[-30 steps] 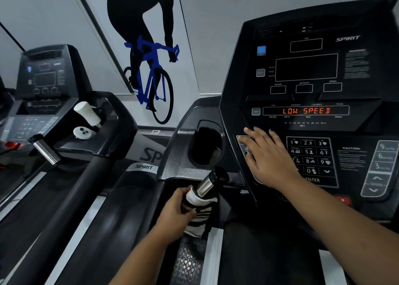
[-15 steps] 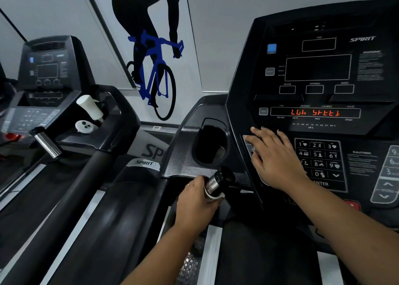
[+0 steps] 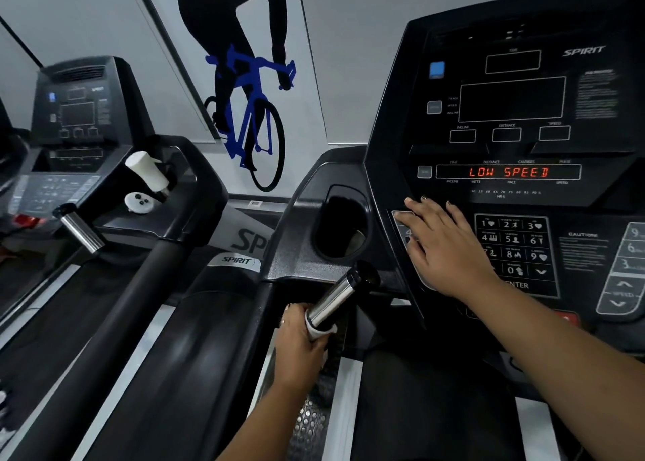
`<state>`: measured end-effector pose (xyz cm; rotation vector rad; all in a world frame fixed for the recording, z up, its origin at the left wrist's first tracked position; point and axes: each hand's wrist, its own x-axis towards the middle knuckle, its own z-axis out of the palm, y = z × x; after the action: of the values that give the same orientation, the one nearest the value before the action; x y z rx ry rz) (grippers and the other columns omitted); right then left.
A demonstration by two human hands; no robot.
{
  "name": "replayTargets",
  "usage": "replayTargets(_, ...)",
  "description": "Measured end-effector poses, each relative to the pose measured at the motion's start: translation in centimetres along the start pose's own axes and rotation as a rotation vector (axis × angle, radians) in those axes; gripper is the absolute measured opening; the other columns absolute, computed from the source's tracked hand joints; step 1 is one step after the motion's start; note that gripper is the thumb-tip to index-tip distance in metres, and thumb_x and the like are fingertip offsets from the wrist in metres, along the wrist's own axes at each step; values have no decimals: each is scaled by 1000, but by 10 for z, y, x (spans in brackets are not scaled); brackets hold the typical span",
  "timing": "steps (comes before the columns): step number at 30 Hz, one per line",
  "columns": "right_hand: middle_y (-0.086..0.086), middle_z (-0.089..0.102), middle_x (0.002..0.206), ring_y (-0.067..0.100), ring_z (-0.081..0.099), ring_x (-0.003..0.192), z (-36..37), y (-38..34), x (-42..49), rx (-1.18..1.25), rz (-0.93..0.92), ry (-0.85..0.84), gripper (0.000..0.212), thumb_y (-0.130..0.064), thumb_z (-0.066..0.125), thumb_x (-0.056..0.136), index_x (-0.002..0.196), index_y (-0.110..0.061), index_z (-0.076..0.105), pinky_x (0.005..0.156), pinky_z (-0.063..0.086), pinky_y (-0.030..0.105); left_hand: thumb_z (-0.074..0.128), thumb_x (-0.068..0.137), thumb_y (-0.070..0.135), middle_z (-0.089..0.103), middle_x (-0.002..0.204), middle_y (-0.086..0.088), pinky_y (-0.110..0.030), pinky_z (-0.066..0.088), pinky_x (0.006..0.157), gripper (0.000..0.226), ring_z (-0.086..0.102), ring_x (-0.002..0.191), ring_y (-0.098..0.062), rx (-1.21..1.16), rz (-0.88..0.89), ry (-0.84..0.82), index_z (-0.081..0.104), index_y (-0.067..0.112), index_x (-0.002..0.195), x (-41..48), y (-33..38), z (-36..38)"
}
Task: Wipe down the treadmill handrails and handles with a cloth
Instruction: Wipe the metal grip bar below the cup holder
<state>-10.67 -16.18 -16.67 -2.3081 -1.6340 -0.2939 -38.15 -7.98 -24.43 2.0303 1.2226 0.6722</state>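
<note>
A shiny metal handle (image 3: 336,296) with a black end cap sticks out below the treadmill console (image 3: 516,118). My left hand (image 3: 300,342) grips the lower part of this handle through a white cloth (image 3: 321,331), of which only a small edge shows. The striped rest of the cloth hangs dark below my fist. My right hand (image 3: 443,247) lies flat with straight fingers on the console's left keypad, beside the number keys. The display reads LOW SPEED.
A cup holder recess (image 3: 343,223) sits left of the console. A second treadmill (image 3: 104,188) stands to the left, with its own metal handle (image 3: 78,228) and a white spray bottle (image 3: 148,172) lying in its tray. A cyclist mural covers the wall behind.
My left hand slid up the handle toward its end cap, then back down, baring more metal. The right hand stayed on the keypad.
</note>
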Motion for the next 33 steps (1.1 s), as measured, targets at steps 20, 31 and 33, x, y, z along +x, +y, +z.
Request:
replayTargets(20, -4, 38, 151, 17, 28, 144, -2, 0, 1, 22, -2, 23, 45, -32, 33, 94, 138, -28, 44, 119, 17, 46, 46, 81, 79, 62, 117, -5, -51, 45, 101, 70, 57, 113, -22, -641, -501, 142, 57, 25, 125, -10, 40, -36)
replayTargets(31, -5, 38, 151, 17, 28, 144, -1, 0, 1, 21, 0, 21, 46, -33, 32, 95, 140, -29, 43, 119, 17, 46, 55, 95, -2, 58, 111, -25, -24, 54, 70, 5, 61, 81, -18, -1014, -800, 349, 55, 2, 98, -3, 33, 2)
replayTargets(33, -5, 38, 151, 17, 29, 144, -1, 0, 1, 24, -1, 26, 46, -33, 32, 95, 140, -28, 44, 119, 17, 46, 59, 95, 3, 63, 105, -25, -31, 55, 81, 7, 64, 85, -22, -1061, -852, 321, 61, -2, 91, 0, 27, 2)
